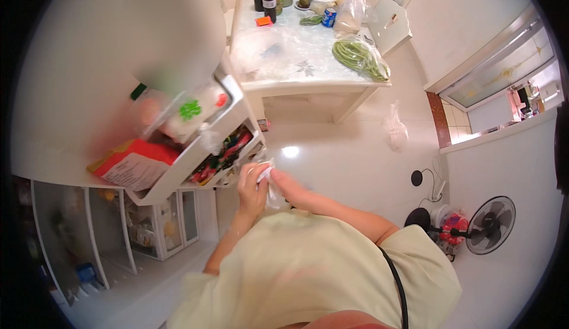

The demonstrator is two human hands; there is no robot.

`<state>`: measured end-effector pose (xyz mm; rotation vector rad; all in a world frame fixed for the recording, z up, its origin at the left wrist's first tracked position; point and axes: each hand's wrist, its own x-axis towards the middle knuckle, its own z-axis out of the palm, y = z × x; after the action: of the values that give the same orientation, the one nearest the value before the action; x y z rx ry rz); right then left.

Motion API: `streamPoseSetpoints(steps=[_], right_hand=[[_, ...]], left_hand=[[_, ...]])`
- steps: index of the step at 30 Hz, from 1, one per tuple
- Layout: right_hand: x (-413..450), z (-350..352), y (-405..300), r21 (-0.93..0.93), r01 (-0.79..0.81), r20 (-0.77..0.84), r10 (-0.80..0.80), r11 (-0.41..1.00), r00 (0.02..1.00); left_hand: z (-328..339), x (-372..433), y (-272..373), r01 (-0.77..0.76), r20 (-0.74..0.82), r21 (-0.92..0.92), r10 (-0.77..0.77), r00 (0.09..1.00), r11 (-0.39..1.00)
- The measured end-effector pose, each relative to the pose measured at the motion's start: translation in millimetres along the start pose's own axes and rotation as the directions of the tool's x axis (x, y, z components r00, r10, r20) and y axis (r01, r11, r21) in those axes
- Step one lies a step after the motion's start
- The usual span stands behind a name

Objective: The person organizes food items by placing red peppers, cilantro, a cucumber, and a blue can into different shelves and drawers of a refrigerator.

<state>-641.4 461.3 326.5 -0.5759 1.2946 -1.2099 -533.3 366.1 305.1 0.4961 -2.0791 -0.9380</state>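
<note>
Close in front of my body, my left hand [252, 189] grips a thin, crumpled white piece [265, 174], a plastic bag or tissue; I cannot tell which. My right hand [291, 187] meets it from the other side and pinches the same piece. A thin, pale part of it hangs between my wrists. Just beyond my left hand stands a white tiered rack [202, 144] with packed compartments. On its upper tier lies a red packet [138, 162] bearing writing, near a clear bag with green print [190, 109]. Dark and red packets [222, 155] fill the tier below.
Ahead stands a white table [289, 69] with long green beans [358, 58] in plastic, a blue can [329, 17] and a dark bottle [269, 4]. A plastic bag [395, 129] lies on the floor. At right stands a fan [491, 225]; a large pale surface [133, 26] blocks the upper left.
</note>
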Motion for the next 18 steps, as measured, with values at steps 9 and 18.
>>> streamPoseSetpoints(steps=[9, 18], right_hand=[[-45, -151, -25, -0.114, 0.364, -0.421, -0.377, 0.924, 0.825], [28, -274, -75, -0.759, 0.252, -0.502, -0.786, 0.600, 0.361]], left_hand=[[174, 122, 17, 0.018, -0.040, -0.173, -0.025, 0.999, 0.985], [307, 227, -25, 0.492, 0.509, -0.472, -0.229, 0.829, 0.732]])
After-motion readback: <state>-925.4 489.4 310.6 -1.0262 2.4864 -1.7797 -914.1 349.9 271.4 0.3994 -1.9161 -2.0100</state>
